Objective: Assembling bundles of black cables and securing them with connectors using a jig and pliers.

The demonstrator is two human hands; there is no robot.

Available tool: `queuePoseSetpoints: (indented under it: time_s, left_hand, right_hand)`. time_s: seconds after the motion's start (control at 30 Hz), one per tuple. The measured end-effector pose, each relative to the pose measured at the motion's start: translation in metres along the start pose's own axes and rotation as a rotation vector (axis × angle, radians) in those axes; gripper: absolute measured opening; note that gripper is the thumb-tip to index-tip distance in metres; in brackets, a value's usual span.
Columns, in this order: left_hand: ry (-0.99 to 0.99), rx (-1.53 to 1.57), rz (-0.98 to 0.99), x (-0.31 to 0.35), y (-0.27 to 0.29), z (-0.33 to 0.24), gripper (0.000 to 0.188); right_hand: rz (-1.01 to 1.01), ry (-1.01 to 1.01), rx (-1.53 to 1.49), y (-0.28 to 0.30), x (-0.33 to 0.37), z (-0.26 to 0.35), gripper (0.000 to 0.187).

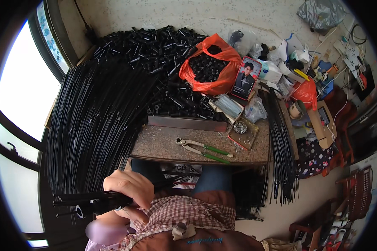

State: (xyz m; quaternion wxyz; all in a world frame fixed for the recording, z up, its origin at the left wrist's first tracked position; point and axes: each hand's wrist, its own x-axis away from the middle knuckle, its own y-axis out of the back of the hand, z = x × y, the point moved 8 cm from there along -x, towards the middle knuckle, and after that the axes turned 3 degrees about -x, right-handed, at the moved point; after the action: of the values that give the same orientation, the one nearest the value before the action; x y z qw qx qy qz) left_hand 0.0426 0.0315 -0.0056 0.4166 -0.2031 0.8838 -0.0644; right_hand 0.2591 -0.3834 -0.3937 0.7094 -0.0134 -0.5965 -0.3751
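Note:
Low on the left, in front of my lap, my left hand is closed around a bundle of thin black rods with thicker black tubular parts among them. The bundle lies nearly level, and one open tube end points left. My fingers wrap over the far side; the grip hides the middle of the bundle. No right hand can be made out. Beyond my left hand, a large sheaf of long black rods hangs over the table edge. A pair of green-handled pincers lies on the speckled tabletop.
Many black tubular parts are heaped at the back, beside an orange bag of small black pieces. A phone leans against it. A shallow tray holds metal pins. More black rods hang at the right edge.

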Motion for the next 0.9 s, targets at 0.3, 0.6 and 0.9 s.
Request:
queuePoseSetpoints:
  time_s: [0.3, 0.6, 0.9]
  left_hand:
    - [-0.006, -0.094, -0.011, 0.024, -0.004, -0.007, 0.023]
    - [0.094, -0.256, -0.139, 0.063, 0.002, 0.006, 0.022]
    - [0.113, -0.483, -0.158, 0.056, 0.002, 0.005, 0.017]
  right_hand:
    - [-0.048, -0.035, -0.214, 0.047, 0.016, 0.038, 0.031]
    - [-0.163, -0.088, -0.447, 0.128, 0.018, 0.091, 0.033]
    - [-0.565, 0.621, -0.763, 0.246, 0.067, 0.209, 0.029]
